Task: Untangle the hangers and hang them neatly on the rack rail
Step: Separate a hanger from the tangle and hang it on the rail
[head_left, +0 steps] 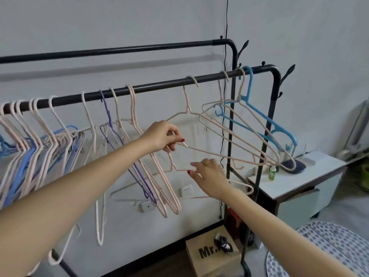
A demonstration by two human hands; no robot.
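At the left edge of the frame the bunched hangers [30, 136] overlap and are hard to count. In the centre, the left hand [161, 136] pinches the tip of a thin pink hanger [219, 136] hooked on the black rail [159, 87]. Just below, the right hand [209, 172] pinches a second pink hanger [173, 166], partly hidden behind it.
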